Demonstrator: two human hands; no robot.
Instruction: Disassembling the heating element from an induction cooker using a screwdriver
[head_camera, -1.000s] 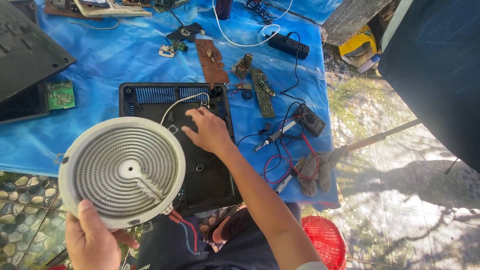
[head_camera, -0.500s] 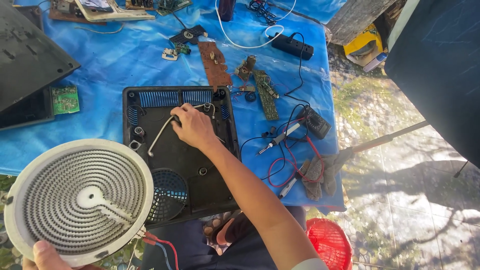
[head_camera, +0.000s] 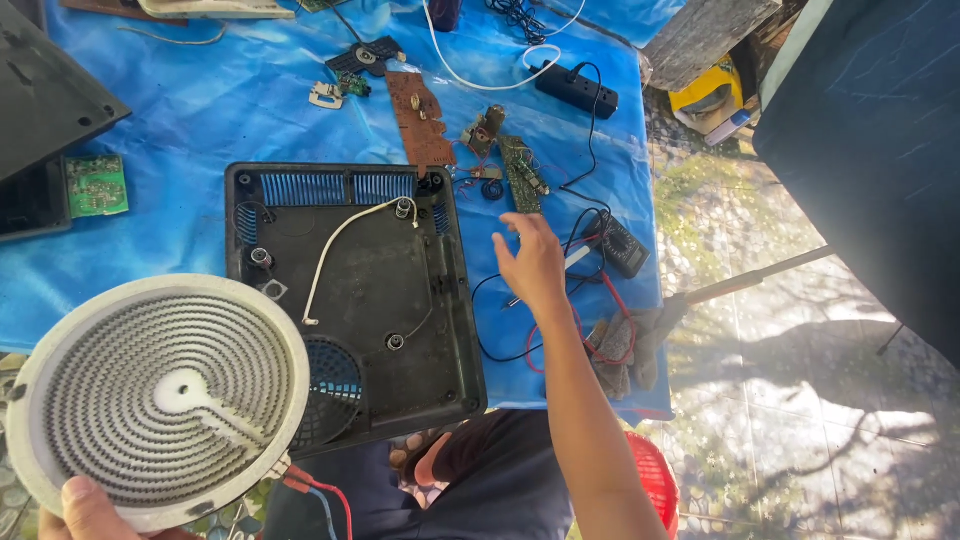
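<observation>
My left hand (head_camera: 85, 510) grips the near rim of a round white heating coil disc (head_camera: 160, 395) with red and blue wires hanging from its edge, held low at the left. An open black cooker base (head_camera: 360, 290) lies on the blue sheet (head_camera: 180, 110), with a white wire across its floor and a fan grille at its near corner. My right hand (head_camera: 532, 265) hovers to the right of the base, fingers spread and holding nothing, above black and red test leads (head_camera: 560, 330) and close to a dark multimeter (head_camera: 620, 247).
Circuit boards lie about: a brown one (head_camera: 420, 115), a green one (head_camera: 97, 185) at the left, another by the base's far corner (head_camera: 522, 172). A black power strip (head_camera: 575, 90) sits at the back. A black lid (head_camera: 45, 90) fills the far left. A red stool (head_camera: 655, 480) stands below.
My right hand has left the inside of the base and swung right over the test leads. The coil disc has moved further down and left, uncovering the base.
</observation>
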